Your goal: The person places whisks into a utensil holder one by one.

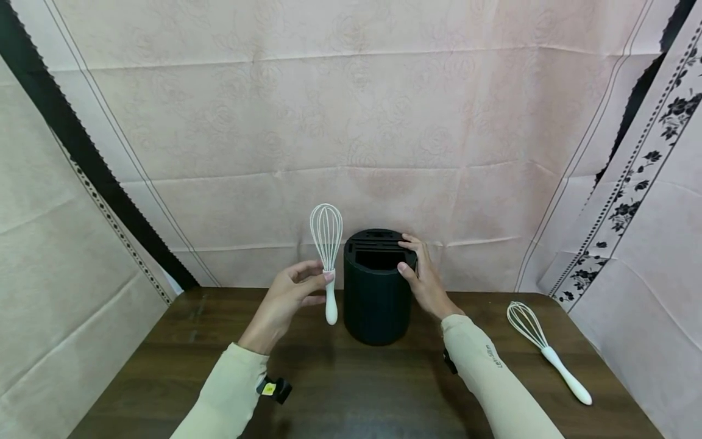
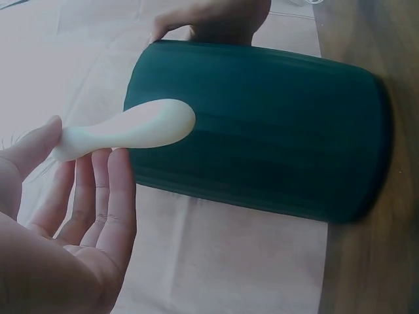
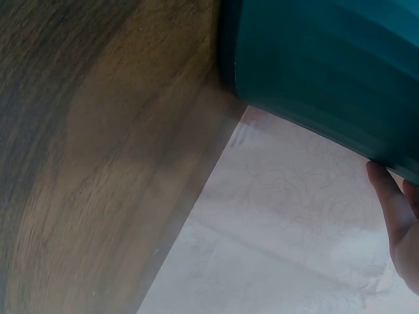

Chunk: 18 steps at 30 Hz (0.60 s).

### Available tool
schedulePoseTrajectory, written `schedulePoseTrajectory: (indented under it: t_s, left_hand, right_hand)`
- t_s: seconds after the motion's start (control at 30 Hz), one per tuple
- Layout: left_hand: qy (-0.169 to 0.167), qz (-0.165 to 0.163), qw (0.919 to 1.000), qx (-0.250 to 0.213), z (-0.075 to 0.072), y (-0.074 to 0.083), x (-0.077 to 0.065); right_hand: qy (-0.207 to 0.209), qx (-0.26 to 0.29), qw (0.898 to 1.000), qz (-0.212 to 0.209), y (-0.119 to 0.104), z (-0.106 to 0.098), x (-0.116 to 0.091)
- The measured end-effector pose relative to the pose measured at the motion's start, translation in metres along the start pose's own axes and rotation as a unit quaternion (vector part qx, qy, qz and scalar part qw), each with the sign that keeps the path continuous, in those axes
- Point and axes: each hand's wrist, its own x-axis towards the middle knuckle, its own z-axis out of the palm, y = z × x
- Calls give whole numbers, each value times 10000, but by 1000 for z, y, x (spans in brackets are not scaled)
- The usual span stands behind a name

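Observation:
A white whisk [image 1: 327, 238] stands upright in my left hand [image 1: 296, 291], its wire loops up and its handle down. The thumb and fingers pinch it at the top of the handle. Just to its right is a dark green, almost black utensil holder [image 1: 377, 308] with a slotted top and a wide front opening. My right hand [image 1: 426, 281] grips the holder's upper right side, thumb at the front of the rim and fingers farther back. In the left wrist view the whisk's handle [image 2: 147, 124] overlaps the holder's side [image 2: 275, 131].
A second whisk [image 1: 548, 350] lies on the right side of the brown wooden table [image 1: 351, 390], handle toward me. Pale patterned cloth [image 1: 356, 122] hangs behind the table and along both sides.

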Motion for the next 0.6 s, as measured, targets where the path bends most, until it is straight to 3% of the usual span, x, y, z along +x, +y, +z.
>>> schedulePoseTrajectory:
  t_s: [0.6]
  left_hand:
    - [-266,605,9978,38,20,39,14]
  right_hand:
    - [121,-205,9997,0,0,2,0]
